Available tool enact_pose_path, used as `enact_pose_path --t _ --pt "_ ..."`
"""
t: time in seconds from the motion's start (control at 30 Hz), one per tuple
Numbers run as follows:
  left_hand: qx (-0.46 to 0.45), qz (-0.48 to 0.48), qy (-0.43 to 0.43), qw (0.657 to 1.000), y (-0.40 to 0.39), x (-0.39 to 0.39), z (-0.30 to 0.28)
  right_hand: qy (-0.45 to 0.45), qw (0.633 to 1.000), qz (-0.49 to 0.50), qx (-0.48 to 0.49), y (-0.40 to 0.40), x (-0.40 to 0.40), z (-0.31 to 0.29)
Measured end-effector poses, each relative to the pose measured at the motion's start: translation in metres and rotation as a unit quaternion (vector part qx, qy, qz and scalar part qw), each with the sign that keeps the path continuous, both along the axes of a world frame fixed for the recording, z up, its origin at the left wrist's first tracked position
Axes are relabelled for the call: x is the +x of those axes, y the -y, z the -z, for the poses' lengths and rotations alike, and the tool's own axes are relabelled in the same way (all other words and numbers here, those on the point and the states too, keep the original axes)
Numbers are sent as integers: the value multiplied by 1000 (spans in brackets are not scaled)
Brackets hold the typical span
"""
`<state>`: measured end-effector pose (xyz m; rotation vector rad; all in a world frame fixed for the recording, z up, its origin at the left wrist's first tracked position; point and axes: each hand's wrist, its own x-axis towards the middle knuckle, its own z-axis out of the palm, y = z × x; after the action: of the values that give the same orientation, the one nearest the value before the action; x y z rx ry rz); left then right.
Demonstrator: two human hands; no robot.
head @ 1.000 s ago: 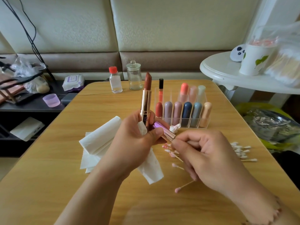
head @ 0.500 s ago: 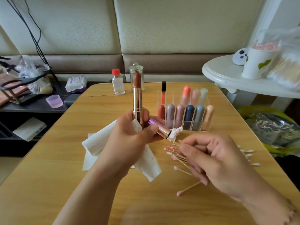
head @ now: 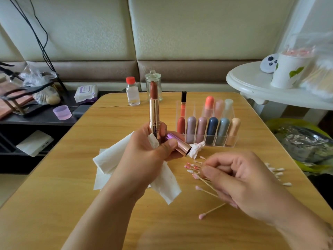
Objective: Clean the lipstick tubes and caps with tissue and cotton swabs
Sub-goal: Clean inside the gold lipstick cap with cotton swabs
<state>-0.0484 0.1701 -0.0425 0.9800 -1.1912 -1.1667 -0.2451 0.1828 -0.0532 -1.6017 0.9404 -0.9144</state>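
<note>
Head view: left hand holds lipstick tube upright (bullet topmost).

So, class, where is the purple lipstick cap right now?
In the head view, the purple lipstick cap sits mid-table in the left hand, beside the upright lipstick tube, before the clear organizer.

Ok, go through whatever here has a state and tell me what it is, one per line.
Lipstick: uncapped, bullet extended, upright in left hand.
Purple cap: off, also in that grip, open end toward the swabs.
Tissue: partly unfolded under the left hand.
Right hand: pinching cotton swabs.
Glass jar: lidded.
Red-capped bottle: capped.
</note>
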Motion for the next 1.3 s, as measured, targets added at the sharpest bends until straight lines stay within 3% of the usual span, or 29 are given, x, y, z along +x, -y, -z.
enact_pose_path --t 0.1,0.2,0.37,0.5,0.63,0.73,0.83,1.0,1.17,1.3 --pt "1 -7 6 1000 0 -1 1 -48 995 74 -46 3 -2 5" --pt "2 -3 8 1000 0 -3 2 -15 990 95 -101 -2 2 2" --pt "0 3 -7 1000 0 -1 -1 31 998 9 -55 -7 8 0" --pt "7 -9 -16 1000 -2 -3 -1 3 999 40 -27 -2 7 2" --pt "-1 -2 12 1000 -3 -10 2 -9 987 121 -110 -4 12 9" --pt "-11 -4 26 1000 -3 -13 3 -40 982 103 -156 -8 17 11" --pt "-7 0 7 1000 -2 -10 2 -44 989 77 -115 -5 16 8" --pt "10 -1 24 1000 -3 -12 2 -7 989 130 -75 -2 15 9" --pt "10 -72 75 995 -1 -11 3 -125 989 51 -67 2 4 0" --pt "41 -94 33 994 0 -5 1 -305 925 177 -143 17 -20 8"
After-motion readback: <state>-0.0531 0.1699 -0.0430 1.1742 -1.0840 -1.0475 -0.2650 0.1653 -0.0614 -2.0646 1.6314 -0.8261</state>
